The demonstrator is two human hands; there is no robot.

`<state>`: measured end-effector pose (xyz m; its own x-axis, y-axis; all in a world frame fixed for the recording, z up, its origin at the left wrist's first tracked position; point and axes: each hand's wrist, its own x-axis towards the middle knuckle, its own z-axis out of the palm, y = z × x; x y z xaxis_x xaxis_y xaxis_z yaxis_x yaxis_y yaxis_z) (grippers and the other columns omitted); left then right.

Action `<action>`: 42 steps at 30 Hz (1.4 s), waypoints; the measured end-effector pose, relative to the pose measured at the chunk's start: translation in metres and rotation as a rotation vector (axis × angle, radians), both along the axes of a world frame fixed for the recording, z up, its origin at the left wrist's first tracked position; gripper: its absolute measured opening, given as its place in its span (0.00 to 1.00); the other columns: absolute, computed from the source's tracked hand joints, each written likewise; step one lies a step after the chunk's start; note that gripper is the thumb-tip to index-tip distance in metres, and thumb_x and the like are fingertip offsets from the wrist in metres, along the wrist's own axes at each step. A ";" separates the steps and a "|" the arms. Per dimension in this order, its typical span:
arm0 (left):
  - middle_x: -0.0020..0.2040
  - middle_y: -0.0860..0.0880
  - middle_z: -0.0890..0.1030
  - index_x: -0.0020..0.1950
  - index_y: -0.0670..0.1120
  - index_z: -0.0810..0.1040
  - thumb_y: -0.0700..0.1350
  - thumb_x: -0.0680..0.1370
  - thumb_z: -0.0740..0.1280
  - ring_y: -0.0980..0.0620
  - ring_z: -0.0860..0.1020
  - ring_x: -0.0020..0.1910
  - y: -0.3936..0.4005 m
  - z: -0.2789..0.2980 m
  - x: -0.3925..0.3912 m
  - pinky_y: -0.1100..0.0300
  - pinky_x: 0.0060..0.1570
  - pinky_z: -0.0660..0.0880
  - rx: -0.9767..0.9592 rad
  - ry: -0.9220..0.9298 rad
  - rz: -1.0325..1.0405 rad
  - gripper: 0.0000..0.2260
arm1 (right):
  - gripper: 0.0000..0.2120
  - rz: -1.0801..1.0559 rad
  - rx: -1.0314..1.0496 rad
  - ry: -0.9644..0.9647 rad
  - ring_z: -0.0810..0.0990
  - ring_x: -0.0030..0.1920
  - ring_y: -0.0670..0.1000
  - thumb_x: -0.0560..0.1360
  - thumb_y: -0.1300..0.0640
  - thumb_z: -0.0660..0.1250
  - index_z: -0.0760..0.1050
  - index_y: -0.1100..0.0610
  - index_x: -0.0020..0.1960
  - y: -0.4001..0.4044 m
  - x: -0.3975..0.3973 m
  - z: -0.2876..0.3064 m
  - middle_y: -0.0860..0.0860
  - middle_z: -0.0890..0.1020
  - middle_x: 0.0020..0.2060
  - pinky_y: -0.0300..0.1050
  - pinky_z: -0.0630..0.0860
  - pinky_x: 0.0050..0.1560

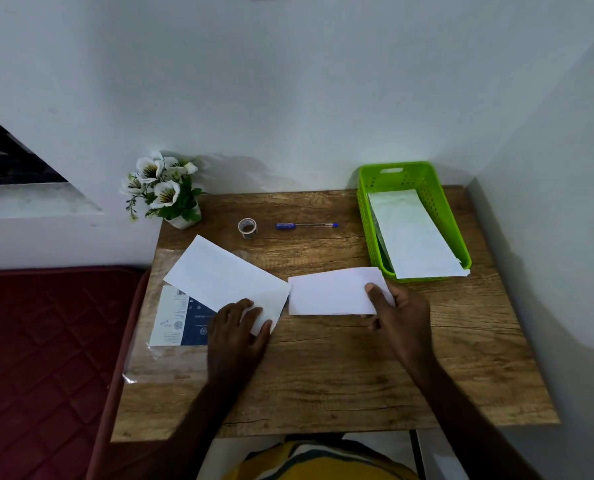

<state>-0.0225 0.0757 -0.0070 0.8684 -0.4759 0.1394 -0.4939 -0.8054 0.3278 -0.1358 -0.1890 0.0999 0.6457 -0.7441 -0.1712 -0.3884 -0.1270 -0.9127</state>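
Note:
A white envelope [219, 277] lies slanted on the left part of the wooden table [323, 368]. My left hand [235, 329] grips its near corner, fingers on top and thumb at the edge. A folded white sheet [330, 292] sits just right of it, lifted slightly. My right hand [397, 313] pinches its right end, thumb on top and fingers underneath.
A clear plastic packet with a blue and white label [178, 320] lies under the envelope. A tape roll [247, 228] and a blue pen [306, 225] lie further back. A green basket [392, 181] holding envelopes stands at the back right, a flower pot [171, 199] at the back left.

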 end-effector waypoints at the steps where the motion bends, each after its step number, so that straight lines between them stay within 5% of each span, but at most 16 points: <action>1: 0.68 0.46 0.79 0.65 0.49 0.81 0.59 0.78 0.66 0.43 0.74 0.69 0.000 -0.001 0.000 0.41 0.70 0.68 0.000 -0.016 -0.011 0.20 | 0.04 -0.002 -0.037 -0.022 0.82 0.27 0.56 0.79 0.53 0.71 0.83 0.50 0.45 -0.002 -0.002 0.007 0.54 0.84 0.31 0.59 0.82 0.32; 7: 0.61 0.43 0.83 0.58 0.44 0.84 0.53 0.80 0.68 0.43 0.80 0.61 -0.002 0.001 -0.005 0.45 0.60 0.76 0.023 -0.141 -0.059 0.15 | 0.06 -0.011 0.083 -0.169 0.83 0.29 0.55 0.81 0.57 0.69 0.83 0.54 0.56 -0.003 -0.002 0.039 0.55 0.85 0.34 0.48 0.81 0.27; 12: 0.50 0.42 0.82 0.50 0.42 0.83 0.44 0.77 0.71 0.42 0.82 0.48 -0.006 0.013 -0.009 0.50 0.43 0.79 0.073 -0.237 -0.123 0.06 | 0.05 0.056 0.192 -0.056 0.82 0.26 0.52 0.80 0.59 0.70 0.83 0.60 0.53 0.004 0.002 0.019 0.53 0.85 0.31 0.45 0.79 0.25; 15: 0.49 0.41 0.83 0.50 0.41 0.83 0.38 0.69 0.78 0.40 0.83 0.47 -0.007 0.016 -0.007 0.50 0.39 0.82 0.131 -0.216 -0.124 0.11 | 0.06 0.077 0.281 0.015 0.82 0.28 0.54 0.80 0.60 0.70 0.83 0.61 0.53 0.005 0.002 0.006 0.56 0.85 0.31 0.45 0.79 0.26; 21: 0.47 0.45 0.82 0.49 0.45 0.82 0.49 0.80 0.66 0.46 0.81 0.45 -0.008 0.012 -0.007 0.53 0.37 0.80 0.086 -0.184 -0.055 0.09 | 0.08 0.032 0.287 0.067 0.84 0.30 0.58 0.79 0.60 0.70 0.83 0.62 0.56 0.001 0.000 -0.010 0.58 0.86 0.33 0.45 0.78 0.27; 30: 0.47 0.48 0.83 0.48 0.48 0.82 0.47 0.78 0.73 0.49 0.82 0.45 -0.005 0.020 0.001 0.55 0.39 0.79 0.000 -0.072 0.017 0.04 | 0.09 -0.001 0.273 0.114 0.85 0.30 0.58 0.79 0.60 0.70 0.82 0.62 0.58 0.004 0.003 -0.007 0.58 0.86 0.35 0.47 0.80 0.28; 42: 0.49 0.46 0.84 0.50 0.46 0.82 0.51 0.78 0.67 0.46 0.82 0.50 -0.001 0.011 0.009 0.49 0.51 0.80 -0.010 -0.046 -0.045 0.09 | 0.04 -0.057 0.272 0.117 0.85 0.30 0.58 0.79 0.60 0.70 0.80 0.58 0.53 0.012 0.010 -0.001 0.56 0.86 0.33 0.47 0.81 0.27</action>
